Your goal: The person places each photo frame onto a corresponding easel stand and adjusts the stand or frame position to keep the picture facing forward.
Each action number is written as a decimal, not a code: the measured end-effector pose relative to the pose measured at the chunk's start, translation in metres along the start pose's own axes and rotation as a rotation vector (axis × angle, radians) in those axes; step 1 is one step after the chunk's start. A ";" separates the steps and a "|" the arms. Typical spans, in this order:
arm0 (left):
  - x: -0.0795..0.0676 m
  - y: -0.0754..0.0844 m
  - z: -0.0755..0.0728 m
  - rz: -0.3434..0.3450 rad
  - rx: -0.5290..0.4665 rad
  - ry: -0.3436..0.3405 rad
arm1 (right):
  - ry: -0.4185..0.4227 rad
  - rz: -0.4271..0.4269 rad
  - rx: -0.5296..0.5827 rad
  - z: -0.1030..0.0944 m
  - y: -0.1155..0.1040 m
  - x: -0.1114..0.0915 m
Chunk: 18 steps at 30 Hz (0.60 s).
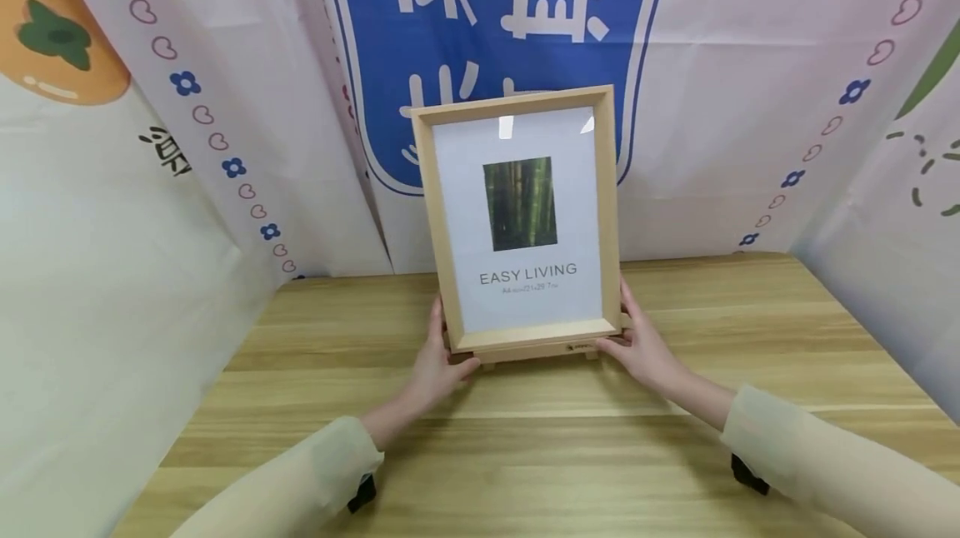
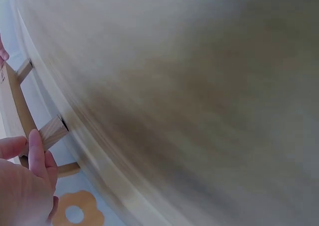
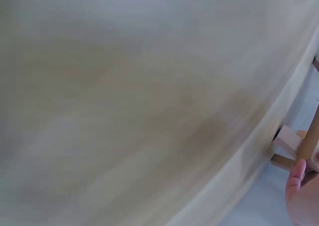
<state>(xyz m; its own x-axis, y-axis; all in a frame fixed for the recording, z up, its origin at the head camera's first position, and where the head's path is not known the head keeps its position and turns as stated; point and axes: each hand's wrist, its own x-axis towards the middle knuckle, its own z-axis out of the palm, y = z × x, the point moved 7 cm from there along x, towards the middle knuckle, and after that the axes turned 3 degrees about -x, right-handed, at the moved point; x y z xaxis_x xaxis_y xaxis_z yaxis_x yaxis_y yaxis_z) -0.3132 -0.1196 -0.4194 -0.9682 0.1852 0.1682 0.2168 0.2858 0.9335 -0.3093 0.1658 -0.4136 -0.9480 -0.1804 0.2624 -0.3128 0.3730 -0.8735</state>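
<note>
A pale wood picture frame [image 1: 525, 217] with a bamboo photo and the words "EASY LIVING" leans back, slightly tilted, on a small wooden easel [image 1: 536, 351]. My left hand [image 1: 435, 367] grips the easel at its lower left corner, thumb in front and fingers behind. At the lower right corner my right hand [image 1: 648, 355] holds it the same way. In the left wrist view, the easel's short legs [image 2: 52, 131] show beside the left hand [image 2: 27, 186]. The right wrist view has the right hand [image 3: 304, 196] at its edge, near a leg [image 3: 288, 140]. The easel's back is hidden.
The wood-grain table [image 1: 540, 455] extends around the easel. Behind it hangs a white printed cloth [image 1: 712, 146] with a blue sign [image 1: 495, 38]. More printed cloth [image 1: 112, 271] stands along both sides.
</note>
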 end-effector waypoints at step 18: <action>0.005 0.035 0.024 0.081 -0.030 -0.136 | 0.067 0.047 -0.089 -0.024 0.002 -0.028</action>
<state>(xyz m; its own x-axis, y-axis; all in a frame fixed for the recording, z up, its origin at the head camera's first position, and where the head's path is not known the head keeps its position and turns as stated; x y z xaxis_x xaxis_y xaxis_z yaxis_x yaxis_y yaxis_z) -0.3074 -0.0866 -0.3938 -0.9216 0.3324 0.2006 0.2875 0.2372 0.9279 -0.2851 0.1936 -0.4128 -0.9627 -0.1007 0.2512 -0.2690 0.4596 -0.8464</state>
